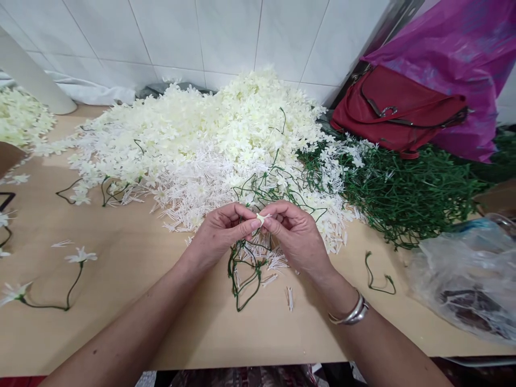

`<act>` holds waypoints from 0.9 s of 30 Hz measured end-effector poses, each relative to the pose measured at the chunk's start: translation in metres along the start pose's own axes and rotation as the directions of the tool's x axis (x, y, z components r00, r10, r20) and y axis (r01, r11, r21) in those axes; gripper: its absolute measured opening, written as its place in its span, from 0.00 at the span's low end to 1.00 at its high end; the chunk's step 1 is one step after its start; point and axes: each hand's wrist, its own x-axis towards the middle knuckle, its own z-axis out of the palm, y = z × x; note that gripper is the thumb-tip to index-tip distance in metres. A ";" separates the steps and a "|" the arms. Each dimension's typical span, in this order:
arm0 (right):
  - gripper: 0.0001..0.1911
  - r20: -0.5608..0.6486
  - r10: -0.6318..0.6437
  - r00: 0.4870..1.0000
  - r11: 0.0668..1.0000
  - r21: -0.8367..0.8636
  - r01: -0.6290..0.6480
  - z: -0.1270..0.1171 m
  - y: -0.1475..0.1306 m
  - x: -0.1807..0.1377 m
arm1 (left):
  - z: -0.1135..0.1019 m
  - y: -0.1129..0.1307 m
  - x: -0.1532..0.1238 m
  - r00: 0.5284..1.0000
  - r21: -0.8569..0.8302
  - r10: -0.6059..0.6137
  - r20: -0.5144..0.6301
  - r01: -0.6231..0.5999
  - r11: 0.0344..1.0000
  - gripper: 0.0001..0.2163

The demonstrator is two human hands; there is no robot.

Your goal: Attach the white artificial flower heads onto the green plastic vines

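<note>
A big heap of cream fabric blossoms (226, 123) lies at the back of the tan wooden worktop (133, 301). To its right sprawls a tangle of green plastic stems (407, 193), with a red leather handbag (395, 110) behind it. A clear plastic bag (467, 274) sits at the right edge. Before the heap, the left hand (220, 231) and right hand (296, 234) meet on a small cream flower piece (261, 217).

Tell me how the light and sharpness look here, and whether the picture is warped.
Head view: soft, even light, only faint shadows under the left hand and right hand; head view: hands and pinched flower piece sharp, but the cream flower pile is bright enough that petals merge; head view: joints of the tiled wall splay toward the corners, a wide-angle warp.
</note>
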 end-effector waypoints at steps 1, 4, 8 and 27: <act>0.06 0.008 0.012 1.000 1.000 0.027 -0.012 0.000 0.001 0.001 | 0.000 0.000 0.000 1.000 -0.003 -0.001 0.014 0.001 1.000 0.07; 0.11 0.008 0.063 0.998 0.995 0.076 -0.063 0.001 0.001 0.002 | 0.001 0.002 -0.001 0.999 0.000 -0.018 0.032 0.018 1.000 0.07; 0.11 -0.013 0.047 0.999 0.995 0.093 -0.045 0.002 -0.001 0.004 | -0.002 0.001 -0.002 0.999 0.004 0.026 -0.024 -0.026 1.000 0.07; 0.01 0.157 0.039 0.987 0.966 0.246 -0.078 -0.002 -0.008 0.002 | -0.008 0.004 0.000 0.974 -0.256 0.204 -0.098 -0.223 0.941 0.04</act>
